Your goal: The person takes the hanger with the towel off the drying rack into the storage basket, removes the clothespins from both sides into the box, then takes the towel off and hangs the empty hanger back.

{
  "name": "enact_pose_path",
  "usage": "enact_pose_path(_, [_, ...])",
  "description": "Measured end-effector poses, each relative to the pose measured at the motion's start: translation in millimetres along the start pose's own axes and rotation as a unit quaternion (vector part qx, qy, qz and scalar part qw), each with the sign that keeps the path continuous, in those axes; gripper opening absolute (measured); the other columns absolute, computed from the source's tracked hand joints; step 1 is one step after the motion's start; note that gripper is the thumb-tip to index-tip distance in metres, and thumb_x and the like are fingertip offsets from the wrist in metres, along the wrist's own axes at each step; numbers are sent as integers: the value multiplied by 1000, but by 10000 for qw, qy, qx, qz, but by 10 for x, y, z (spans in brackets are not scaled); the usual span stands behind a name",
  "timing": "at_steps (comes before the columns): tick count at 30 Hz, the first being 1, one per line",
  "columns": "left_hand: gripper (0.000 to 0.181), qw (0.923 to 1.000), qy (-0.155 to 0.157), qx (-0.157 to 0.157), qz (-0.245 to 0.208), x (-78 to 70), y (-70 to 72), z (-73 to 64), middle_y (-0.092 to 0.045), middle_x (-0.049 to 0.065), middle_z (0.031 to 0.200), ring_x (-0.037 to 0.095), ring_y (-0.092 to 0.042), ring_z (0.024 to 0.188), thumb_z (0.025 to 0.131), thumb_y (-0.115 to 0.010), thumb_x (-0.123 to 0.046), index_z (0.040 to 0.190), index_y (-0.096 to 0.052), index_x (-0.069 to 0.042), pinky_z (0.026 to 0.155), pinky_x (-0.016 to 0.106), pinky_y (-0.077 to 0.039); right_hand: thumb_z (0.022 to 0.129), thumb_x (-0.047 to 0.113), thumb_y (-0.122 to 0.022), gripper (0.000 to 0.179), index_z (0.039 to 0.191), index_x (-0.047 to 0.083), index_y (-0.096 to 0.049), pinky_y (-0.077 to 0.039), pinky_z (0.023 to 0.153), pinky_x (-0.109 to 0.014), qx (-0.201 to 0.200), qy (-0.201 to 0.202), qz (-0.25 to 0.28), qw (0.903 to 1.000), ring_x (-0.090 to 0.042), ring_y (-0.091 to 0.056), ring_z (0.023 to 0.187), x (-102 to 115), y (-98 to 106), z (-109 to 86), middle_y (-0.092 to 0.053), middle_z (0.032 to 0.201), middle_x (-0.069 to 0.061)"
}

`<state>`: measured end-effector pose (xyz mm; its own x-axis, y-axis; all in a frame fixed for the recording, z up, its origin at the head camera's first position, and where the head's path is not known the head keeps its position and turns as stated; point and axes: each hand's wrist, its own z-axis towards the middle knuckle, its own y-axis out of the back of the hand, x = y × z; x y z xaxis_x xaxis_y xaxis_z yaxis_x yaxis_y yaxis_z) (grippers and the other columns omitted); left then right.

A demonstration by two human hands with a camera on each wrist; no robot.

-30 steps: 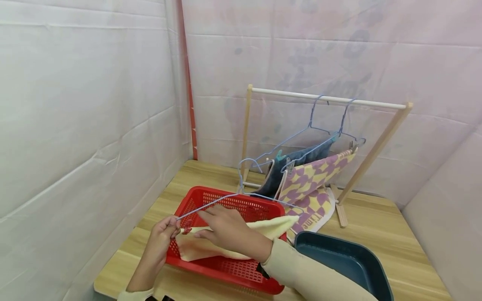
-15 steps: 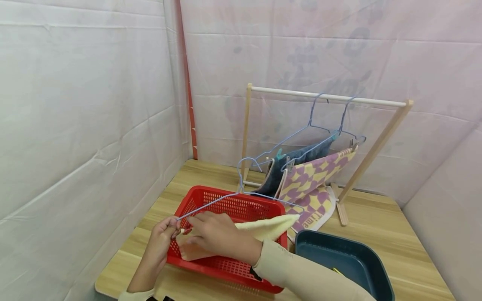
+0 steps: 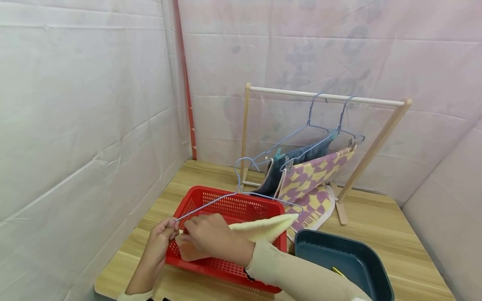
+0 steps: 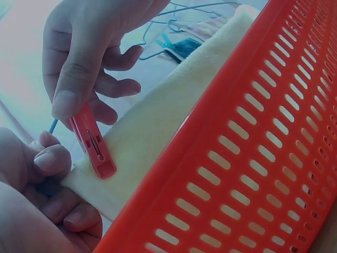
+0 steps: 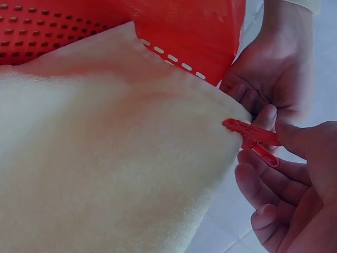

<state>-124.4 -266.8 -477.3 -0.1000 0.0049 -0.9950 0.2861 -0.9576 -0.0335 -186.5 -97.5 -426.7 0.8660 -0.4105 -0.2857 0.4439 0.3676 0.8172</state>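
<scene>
My left hand (image 3: 162,234) holds the left end of a blue wire clothes hanger (image 3: 211,203) together with a corner of a pale yellow towel (image 3: 265,228). The hanger's hook points up toward the rack. Close beside it, my right hand (image 3: 214,236) pinches a red clothespin (image 5: 255,136) between thumb and fingers, its tip on the towel's corner. In the left wrist view, the clothespin (image 4: 93,142) lies right at the fingers of the left hand (image 4: 47,174). The towel's far end reaches up near the hanger's right end.
Beneath the hands stands a red perforated basket (image 3: 199,191). A dark blue tray (image 3: 339,240) sits to the right, with a small yellow item (image 3: 339,271) inside. Behind, a wooden rack (image 3: 327,97) bears two hangers with a dark blue cloth (image 3: 271,179) and a purple-yellow towel (image 3: 316,171).
My right hand has moved left toward the left hand, its fingers drawing in around the clothespin. The left hand has kept its grip on the hanger, nearly still.
</scene>
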Motion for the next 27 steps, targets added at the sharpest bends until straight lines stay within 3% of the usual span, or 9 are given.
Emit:
enact_pose_path(10, [29,9997,209,-42,98,-35,-11,9,-40,0,71,11,-40,66,108,-41,-12,85,-52,2,62,27,-32,100,39,-62,32,73,23,-61,-24,43,-17,-99,130,-185,9997,-4,-38,52,-12,-7,15,-58,62,12])
enact_pose_path(15, [32,9998,185,-31,23,-33,-10,6,-40,0,70,10,-40,66,109,-41,-17,85,-51,2,61,29,-31,99,38,-64,35,70,22,-55,-18,44,-18,-230,165,-250,9993,-4,-38,52,-15,-17,16,-56,61,11])
enact_pose_path(20, [33,9999,100,19,17,-27,-20,5,-39,-1,69,10,-39,65,109,-41,-17,84,-51,3,60,31,-30,95,39,-70,33,71,22,-56,-22,43,-18,-292,118,-422,9986,-2,-44,53,-24,-14,12,-60,64,11])
enact_pose_path(27, [35,10000,39,18,36,-38,-31,5,-39,-1,69,9,-39,66,109,-41,-18,83,-50,3,63,25,-32,92,34,-72,26,75,22,-57,-24,42,-19,-340,24,-579,9977,-3,-38,53,-54,7,5,-61,67,10])
